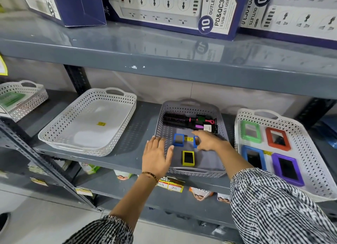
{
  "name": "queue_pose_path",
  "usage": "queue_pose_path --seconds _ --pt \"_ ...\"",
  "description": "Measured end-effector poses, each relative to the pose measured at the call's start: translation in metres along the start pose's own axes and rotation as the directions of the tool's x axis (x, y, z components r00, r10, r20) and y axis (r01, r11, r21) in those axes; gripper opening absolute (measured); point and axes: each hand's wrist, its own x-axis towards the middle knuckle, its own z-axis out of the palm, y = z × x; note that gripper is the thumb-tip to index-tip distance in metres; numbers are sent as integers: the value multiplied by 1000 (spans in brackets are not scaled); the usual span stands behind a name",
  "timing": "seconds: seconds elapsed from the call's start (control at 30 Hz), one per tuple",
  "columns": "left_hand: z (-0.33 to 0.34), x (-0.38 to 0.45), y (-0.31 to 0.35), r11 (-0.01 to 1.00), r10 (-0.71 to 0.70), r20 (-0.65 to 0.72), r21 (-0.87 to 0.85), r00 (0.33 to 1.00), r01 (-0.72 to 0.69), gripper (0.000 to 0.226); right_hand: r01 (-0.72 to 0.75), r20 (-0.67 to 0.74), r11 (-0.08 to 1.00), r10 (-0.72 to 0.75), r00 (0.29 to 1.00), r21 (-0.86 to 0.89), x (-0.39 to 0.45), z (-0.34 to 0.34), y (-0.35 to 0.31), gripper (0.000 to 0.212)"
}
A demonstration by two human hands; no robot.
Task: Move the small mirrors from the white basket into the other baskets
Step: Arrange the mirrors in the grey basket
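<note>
Three small mirrors (178,139) in grey basket (221,127), frame centre — right hand (207,140) pinching blue mirror (195,142), left hand (158,157) open, flat on rim. Risk — loose pinch, mirror tips or drops.

Second blue mirror (195,142) mostly hidden under right hand (207,140); white basket (310,170) beyond that hand cut off by edge.

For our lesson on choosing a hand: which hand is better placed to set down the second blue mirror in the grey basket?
The right hand: its fingers already touch that blue mirror inside the grey basket. The left hand lies flat over the basket's left rim, beside the other blue mirror.
</note>
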Motion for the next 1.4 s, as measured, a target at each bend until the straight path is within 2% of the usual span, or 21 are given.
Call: queue_pose_path --seconds 0.2,0.4,0.57,0.87,1.1,1.4 --pt "0 0 0 1000 -5 -2 2 1000 5 57 6 5 1000 -6 1000 -20 1 -4 -6 88" --pt "0 0 1 1000 -8 -20 -7 1000 7 58 133 -37 990 -131 991 44 13 -5 -45 79" --pt "-2 -1 1 1000 -7 -19 -6 1000 7 62 143 32 989 -143 989 -20 20 4 -62 78" --pt "0 0 0 1000 -8 -11 2 1000 8 62 161 20 984 -160 987 -73 28 12 -61 58" --pt "0 -1 1 1000 -10 -18 -2 1000 10 61 126 53 987 -122 991 -97 31 17 -59 89" --pt "0 -1 2 1000 -8 -19 23 1000 8 63 138 60 986 -133 989 -91 33 17 -60 97"
